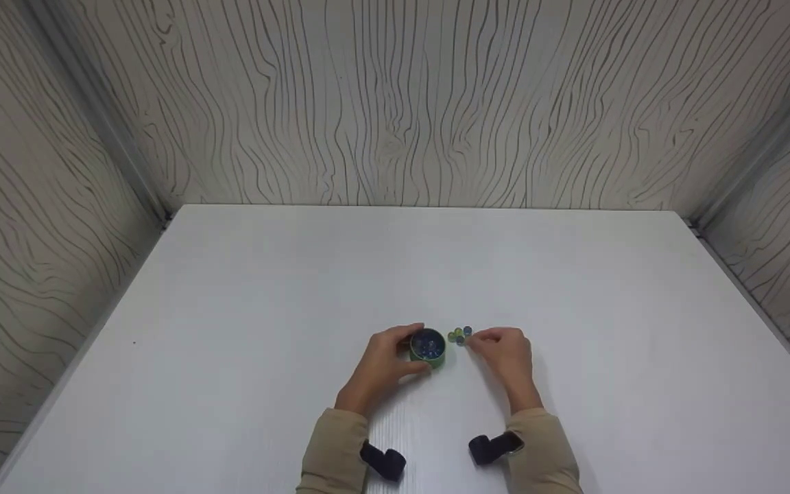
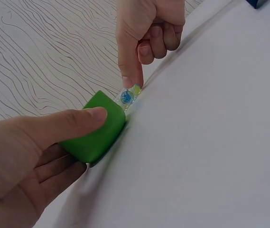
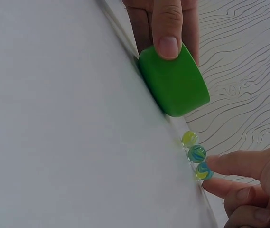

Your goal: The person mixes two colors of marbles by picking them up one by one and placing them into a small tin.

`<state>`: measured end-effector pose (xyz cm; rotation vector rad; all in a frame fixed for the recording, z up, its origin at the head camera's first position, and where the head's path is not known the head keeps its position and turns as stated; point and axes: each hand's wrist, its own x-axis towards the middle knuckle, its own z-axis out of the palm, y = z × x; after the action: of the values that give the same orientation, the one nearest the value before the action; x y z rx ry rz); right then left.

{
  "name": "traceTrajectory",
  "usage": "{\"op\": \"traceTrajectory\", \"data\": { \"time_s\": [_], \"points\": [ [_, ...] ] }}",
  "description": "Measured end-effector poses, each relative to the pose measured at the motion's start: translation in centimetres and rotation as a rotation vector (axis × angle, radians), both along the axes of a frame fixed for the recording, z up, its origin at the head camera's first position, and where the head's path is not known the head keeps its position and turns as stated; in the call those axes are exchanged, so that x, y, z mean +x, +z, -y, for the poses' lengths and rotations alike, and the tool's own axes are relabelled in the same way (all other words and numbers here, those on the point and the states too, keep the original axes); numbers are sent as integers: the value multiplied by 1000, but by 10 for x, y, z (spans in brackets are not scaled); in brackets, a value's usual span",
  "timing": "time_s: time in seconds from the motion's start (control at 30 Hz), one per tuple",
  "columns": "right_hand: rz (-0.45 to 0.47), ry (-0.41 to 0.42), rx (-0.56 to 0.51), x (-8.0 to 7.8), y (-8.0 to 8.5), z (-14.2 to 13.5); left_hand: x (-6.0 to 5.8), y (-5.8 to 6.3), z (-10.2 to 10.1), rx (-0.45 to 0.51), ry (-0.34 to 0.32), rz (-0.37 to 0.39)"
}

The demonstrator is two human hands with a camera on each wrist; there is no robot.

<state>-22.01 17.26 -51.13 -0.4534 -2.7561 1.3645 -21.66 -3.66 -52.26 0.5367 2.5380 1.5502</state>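
My left hand (image 1: 382, 360) grips a small green cup (image 2: 99, 128) from the side, thumb on the near wall and fingers round the far side. From above, the cup's dark blue inside shows shiny glints. To the right of the cup, several clear glass marbles (image 1: 459, 333) with yellow, green and blue swirls sit in a cluster on the table. The thumb and a finger of my right hand (image 1: 507, 353) pinch a blue and yellow marble (image 3: 204, 171) at the end of the row. A second, blue-green marble (image 3: 197, 153) lies right beside those fingertips.
The white table (image 1: 265, 288) stretches out on all sides of the hands. Wood-grain patterned panels (image 1: 395, 103) rise behind it and at both sides. Black straps (image 1: 385, 461) hang at both sleeves. A dark blue corner of something (image 2: 256, 3) shows at the left wrist view's top edge.
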Motion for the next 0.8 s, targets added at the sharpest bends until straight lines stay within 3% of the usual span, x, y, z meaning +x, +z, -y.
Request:
{"op": "traceTrajectory", "data": {
  "time_s": [0.6, 0.8],
  "points": [
    [14, 11, 17, 0, 0, -1, -1, -1, -2, -17, 8, 9],
    [68, 22, 6, 2, 4, -3, 0, 2, -2, -27, 28, 46]
  ]
}}
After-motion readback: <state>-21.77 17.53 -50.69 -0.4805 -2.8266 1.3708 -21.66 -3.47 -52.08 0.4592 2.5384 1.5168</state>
